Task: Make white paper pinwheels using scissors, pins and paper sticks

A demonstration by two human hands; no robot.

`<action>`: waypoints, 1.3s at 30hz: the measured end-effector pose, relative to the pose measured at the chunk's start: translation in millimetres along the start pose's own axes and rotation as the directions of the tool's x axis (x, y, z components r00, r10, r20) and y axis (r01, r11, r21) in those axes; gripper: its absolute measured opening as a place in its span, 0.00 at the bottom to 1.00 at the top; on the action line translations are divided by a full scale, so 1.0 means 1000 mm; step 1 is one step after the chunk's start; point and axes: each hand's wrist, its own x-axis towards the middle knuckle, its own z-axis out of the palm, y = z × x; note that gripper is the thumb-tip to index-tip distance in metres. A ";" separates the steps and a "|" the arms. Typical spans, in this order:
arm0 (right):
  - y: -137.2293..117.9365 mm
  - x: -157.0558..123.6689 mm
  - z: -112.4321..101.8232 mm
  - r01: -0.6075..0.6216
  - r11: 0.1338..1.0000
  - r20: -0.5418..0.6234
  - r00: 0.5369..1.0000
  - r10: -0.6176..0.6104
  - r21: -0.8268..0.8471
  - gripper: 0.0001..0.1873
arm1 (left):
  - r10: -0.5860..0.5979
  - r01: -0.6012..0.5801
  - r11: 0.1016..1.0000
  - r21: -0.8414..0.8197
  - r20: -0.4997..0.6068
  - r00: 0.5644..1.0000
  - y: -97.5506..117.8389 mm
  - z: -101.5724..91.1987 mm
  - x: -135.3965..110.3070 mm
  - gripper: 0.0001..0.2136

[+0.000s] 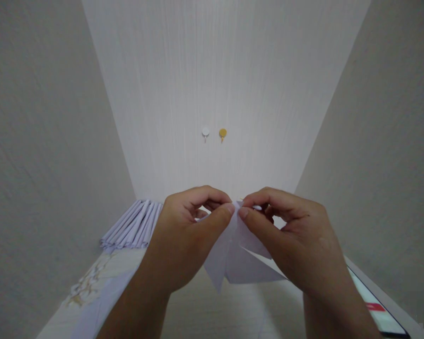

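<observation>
Between my two hands hangs a folded sheet of white paper (249,263), its loose corners and flaps pointing downward. My left hand (187,235) pinches the top edge between thumb and index finger. Close beside it, my right hand (293,230) pinches the same edge, thumb tip in front and index finger behind. The two thumb tips are almost touching. Part of the upper paper is hidden behind the fingers, so how it is folded there I cannot tell.
At the left lies a stack of rolled or folded white papers (132,226) on a patterned table top (88,282). A screen-like device (374,301) with a red band is at the lower right. Walls rise on three sides; a white hook (205,133) and a yellow hook (222,133) are on the far one.
</observation>
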 end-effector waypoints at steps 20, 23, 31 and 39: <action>-0.004 0.003 0.000 0.012 0.998 0.016 1.000 -0.011 -0.068 0.08 | 0.223 -0.237 0.941 0.241 0.084 0.971 0.005 -0.004 -0.002 0.05; -0.003 0.003 0.000 0.008 0.999 0.030 1.000 -0.007 -0.038 0.08 | 0.175 -0.189 0.967 0.170 0.094 0.980 0.006 -0.005 -0.001 0.04; 0.006 -0.002 -0.007 0.094 0.990 0.076 0.992 -0.102 0.108 0.11 | -0.021 0.023 0.999 -0.041 0.054 0.998 0.009 -0.003 -0.002 0.05; 0.011 -0.007 -0.009 -0.051 0.952 0.122 0.992 0.014 0.303 0.13 | -0.064 0.068 0.982 -0.175 0.028 0.998 0.005 -0.005 -0.001 0.06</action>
